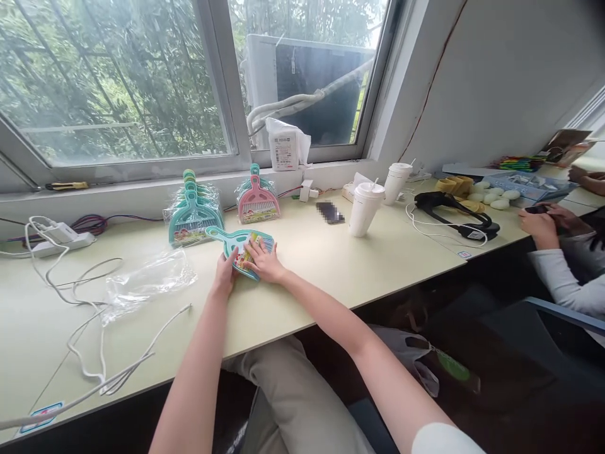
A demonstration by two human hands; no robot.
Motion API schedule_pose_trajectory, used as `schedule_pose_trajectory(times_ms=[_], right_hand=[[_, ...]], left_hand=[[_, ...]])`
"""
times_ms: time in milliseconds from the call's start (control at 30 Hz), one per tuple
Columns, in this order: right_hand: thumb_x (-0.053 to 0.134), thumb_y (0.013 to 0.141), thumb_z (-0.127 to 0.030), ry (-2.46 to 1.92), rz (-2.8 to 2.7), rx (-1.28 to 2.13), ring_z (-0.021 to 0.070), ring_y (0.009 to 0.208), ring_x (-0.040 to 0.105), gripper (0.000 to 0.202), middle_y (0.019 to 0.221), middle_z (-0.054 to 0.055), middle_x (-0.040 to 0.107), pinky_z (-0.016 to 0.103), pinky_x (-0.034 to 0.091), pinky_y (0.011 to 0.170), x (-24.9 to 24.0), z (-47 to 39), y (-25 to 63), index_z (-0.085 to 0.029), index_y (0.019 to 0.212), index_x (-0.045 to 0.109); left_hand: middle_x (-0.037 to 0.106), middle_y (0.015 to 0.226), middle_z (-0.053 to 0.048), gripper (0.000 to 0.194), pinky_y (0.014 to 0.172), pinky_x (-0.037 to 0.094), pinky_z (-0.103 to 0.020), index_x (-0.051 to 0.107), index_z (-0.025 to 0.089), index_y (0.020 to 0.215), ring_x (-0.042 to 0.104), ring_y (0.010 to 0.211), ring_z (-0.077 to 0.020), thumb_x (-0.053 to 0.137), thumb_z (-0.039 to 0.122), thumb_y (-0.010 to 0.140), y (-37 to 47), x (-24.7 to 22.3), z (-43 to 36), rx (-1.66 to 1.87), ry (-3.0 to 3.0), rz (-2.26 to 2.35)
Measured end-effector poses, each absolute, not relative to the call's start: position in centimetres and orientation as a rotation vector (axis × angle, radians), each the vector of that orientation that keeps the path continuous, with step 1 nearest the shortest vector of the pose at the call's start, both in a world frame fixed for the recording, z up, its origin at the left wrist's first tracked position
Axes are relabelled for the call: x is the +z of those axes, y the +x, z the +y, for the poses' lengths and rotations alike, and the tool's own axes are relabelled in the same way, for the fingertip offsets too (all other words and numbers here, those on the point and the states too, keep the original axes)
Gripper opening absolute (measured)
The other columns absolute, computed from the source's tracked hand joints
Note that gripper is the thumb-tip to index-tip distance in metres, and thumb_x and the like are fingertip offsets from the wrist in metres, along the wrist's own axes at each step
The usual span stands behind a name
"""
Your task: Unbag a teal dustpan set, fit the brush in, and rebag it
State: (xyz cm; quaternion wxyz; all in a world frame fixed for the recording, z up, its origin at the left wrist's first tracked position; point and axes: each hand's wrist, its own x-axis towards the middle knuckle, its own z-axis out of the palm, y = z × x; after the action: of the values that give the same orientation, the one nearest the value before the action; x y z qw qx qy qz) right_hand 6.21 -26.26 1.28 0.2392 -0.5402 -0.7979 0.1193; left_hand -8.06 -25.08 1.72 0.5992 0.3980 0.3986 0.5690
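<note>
A teal dustpan set (228, 239) with a colourful printed label lies low over the table, its looped handle pointing to the upper left. My left hand (225, 272) grips its near left edge, the thumb on top and the other fingers hidden behind it. Flat across the label, with fingers spread, rests my right hand (266, 261). Behind stand a wrapped stack of teal dustpan sets (193, 214) and a wrapped pink set (258, 200). An empty clear plastic bag (150, 281) lies left of my left hand.
White cables (88, 337) and a power strip (63, 246) lie at the left. Right of centre are a phone (329, 212), two white cups (365, 210), (397, 183) and a black headset (454, 211). Another person's hands (543, 224) hold a phone at the far right.
</note>
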Motion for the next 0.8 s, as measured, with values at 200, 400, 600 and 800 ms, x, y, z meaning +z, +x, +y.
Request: schedule_pose_trajectory(times_ms=[200, 400, 600, 800], right_hand=[[0.022, 0.095, -0.059, -1.454, -2.128, 0.445, 0.0296, 0.149, -0.003, 0.065, 0.161, 0.005, 0.008, 0.072, -0.005, 0.108, 0.9, -25.7, 6.3, -0.027, 0.151, 0.02], [0.046, 0.092, -0.049, -1.439, -1.602, 0.518, 0.0275, 0.148, 0.01, 0.054, 0.159, 0.009, 0.019, 0.066, 0.003, 0.113, 1.1, -24.7, 7.0, -0.025, 0.14, 0.041], [0.063, 0.084, -0.032, -1.043, -0.929, 1.308, 0.0197, 0.11, 0.064, 0.055, 0.133, 0.015, 0.056, 0.037, 0.051, 0.095, 0.6, -24.2, 7.5, -0.017, 0.133, 0.043], [0.063, 0.081, -0.011, -0.945, -0.853, 1.506, 0.0126, 0.069, 0.07, 0.012, 0.087, 0.005, 0.073, 0.024, 0.058, 0.067, 1.1, -25.2, 7.3, -0.015, 0.093, 0.061]], left_hand=[[0.066, 0.084, -0.001, 0.039, 0.053, 0.055, -0.021, 0.06, 0.016, 0.098, 0.062, 0.061, -0.0103, 0.073, 0.014, 0.061, -8.4, 1.4, -24.4, 1.343, 0.908, 0.958], [0.069, 0.085, -0.005, 0.036, 0.063, 0.059, -0.029, 0.06, 0.015, 0.094, 0.068, 0.073, -0.0178, 0.071, 0.012, 0.059, -8.5, 1.3, -24.4, 1.382, 0.828, 0.984], [0.07, 0.093, -0.009, 0.048, 0.08, 0.057, -0.04, 0.06, 0.013, 0.1, 0.069, 0.085, -0.0245, 0.077, 0.017, 0.056, -9.3, 0.8, -24.8, 1.366, 0.893, 0.903], [0.069, 0.106, -0.011, 0.058, 0.087, 0.054, -0.041, 0.061, 0.015, 0.109, 0.067, 0.095, -0.0263, 0.082, 0.026, 0.057, -9.2, 1.3, -25.7, 1.296, 1.032, 0.923]])
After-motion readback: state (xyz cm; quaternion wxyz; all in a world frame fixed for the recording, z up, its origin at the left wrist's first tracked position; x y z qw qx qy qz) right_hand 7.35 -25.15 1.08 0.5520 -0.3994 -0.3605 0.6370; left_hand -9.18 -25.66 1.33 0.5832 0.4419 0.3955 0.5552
